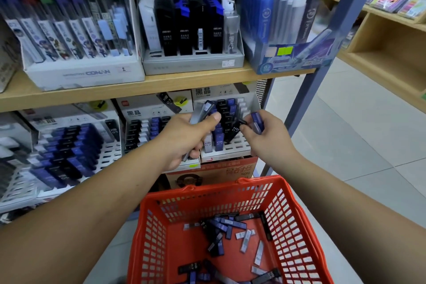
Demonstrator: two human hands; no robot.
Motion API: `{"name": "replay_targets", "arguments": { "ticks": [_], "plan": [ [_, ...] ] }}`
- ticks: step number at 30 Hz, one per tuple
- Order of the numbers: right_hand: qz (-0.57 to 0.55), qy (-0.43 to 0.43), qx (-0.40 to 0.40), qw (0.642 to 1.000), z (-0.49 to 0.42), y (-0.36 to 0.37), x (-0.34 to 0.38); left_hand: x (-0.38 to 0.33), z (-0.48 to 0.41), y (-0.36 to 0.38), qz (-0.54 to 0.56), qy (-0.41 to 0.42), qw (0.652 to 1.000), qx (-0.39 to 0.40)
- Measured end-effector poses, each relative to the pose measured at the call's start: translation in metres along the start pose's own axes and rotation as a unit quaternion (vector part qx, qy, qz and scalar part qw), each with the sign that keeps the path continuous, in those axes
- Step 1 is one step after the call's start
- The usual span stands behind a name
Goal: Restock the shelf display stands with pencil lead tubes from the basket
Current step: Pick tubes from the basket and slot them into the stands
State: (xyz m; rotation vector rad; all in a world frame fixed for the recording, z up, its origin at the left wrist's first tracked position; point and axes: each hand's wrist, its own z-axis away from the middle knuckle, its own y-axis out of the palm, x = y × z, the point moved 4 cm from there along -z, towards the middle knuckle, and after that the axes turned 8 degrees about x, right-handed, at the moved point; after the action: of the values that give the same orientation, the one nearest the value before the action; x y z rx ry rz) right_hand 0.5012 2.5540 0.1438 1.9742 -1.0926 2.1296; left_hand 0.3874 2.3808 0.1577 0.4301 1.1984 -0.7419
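My left hand (184, 143) clutches tube bundle (202, 110); right hand (267, 140) pinches blue tube (257, 122) before display stand (234, 147), above basket (207, 192).

- The left hand (184, 140), forearm outstretched, gripped a bunch of slim grey plastic lead tubes (200, 112) in curled fingers.
- The right hand (267, 139), near it, pinched a small blue plastic lead tube (257, 122).
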Motion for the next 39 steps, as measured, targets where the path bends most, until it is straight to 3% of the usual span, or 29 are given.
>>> {"name": "replay_targets", "arguments": {
  "ticks": [11,16,20,22,25,29,35,39],
  "plan": [
    [0.192,-0.087,0.041,0.977,-0.016,0.014,-0.010,0.007,0.009,-0.002,0.094,-0.082,0.987,0.096],
    [0.230,-0.072,0.043,0.970,-0.019,0.028,-0.015,0.006,0.012,0.001,0.157,-0.102,0.972,0.139],
    [0.124,-0.010,-0.004,0.992,-0.018,0.019,-0.008,0.008,0.014,0.004,0.160,-0.111,0.968,0.155],
    [-0.049,0.036,-0.006,0.998,-0.011,0.014,0.005,0.008,0.017,0.010,0.138,-0.122,0.966,0.181],
    [-0.242,0.089,0.079,0.963,0.004,0.011,0.026,0.005,0.026,0.024,0.104,-0.138,0.959,0.225],
    [-0.262,0.069,0.158,0.949,0.022,0.005,0.040,-0.001,0.034,0.043,0.061,-0.141,0.958,0.242],
    [-0.301,0.109,0.069,0.945,0.028,-0.026,0.027,0.001,0.039,0.033,0.032,-0.127,0.975,0.178],
    [-0.278,0.119,0.071,0.950,0.034,-0.030,0.019,0.004,0.037,0.023,0.132,-0.110,0.980,0.103]
  ]
}}
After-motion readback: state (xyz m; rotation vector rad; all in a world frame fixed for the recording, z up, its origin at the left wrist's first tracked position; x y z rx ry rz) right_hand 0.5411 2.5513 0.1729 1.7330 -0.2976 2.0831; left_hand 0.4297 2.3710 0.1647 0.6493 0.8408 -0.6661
